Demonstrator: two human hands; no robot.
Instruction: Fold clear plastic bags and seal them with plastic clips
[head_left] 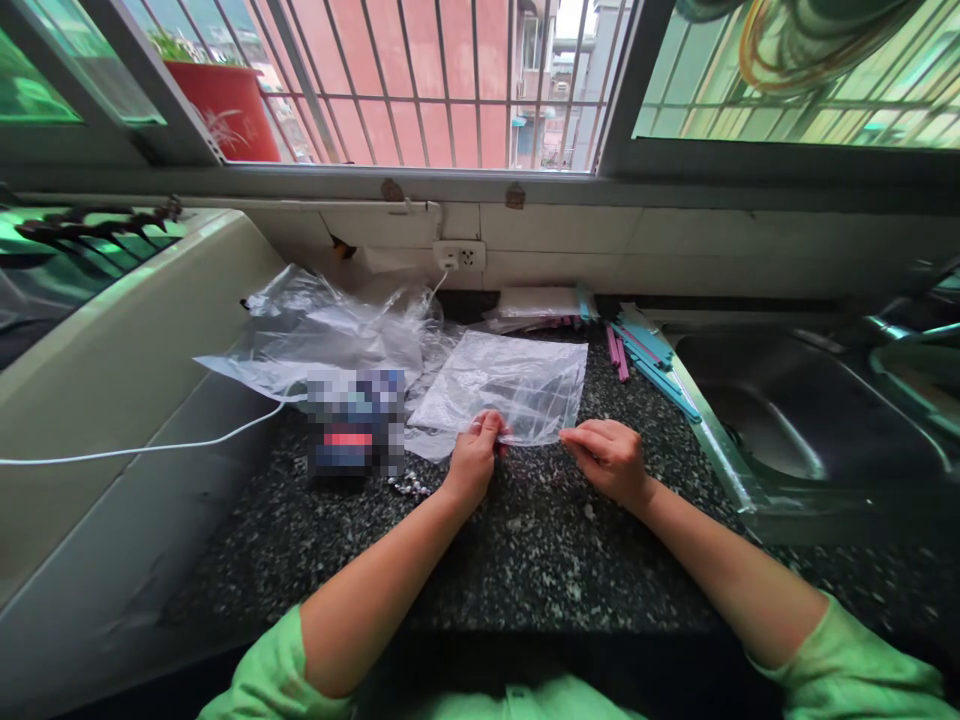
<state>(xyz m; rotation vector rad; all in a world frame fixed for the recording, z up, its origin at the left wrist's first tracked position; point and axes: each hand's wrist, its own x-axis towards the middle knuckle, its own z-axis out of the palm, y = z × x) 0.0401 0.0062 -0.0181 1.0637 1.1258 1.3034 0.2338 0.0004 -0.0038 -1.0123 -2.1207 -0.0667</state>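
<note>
A flat transparent plastic bag [499,380] lies on the speckled dark countertop, its near edge between my two hands. My left hand [476,458] pinches that near edge, thumb on top. At the bag's near right corner, my right hand [609,460] is closed, with thumb and forefinger pressed together on the plastic. More crumpled plastic bags [352,330] lie loosely to the left and behind. A small beaded string [411,486] rests on the counter, left of my left hand.
Blue strips [654,362] and pink strips [617,352] lie right of the bag, by the sink [757,410]. A stack of packaged bags [544,303] sits behind. A blurred-out device [352,425] is at left, near a white cable [210,443]. A socket [461,256] is on the wall.
</note>
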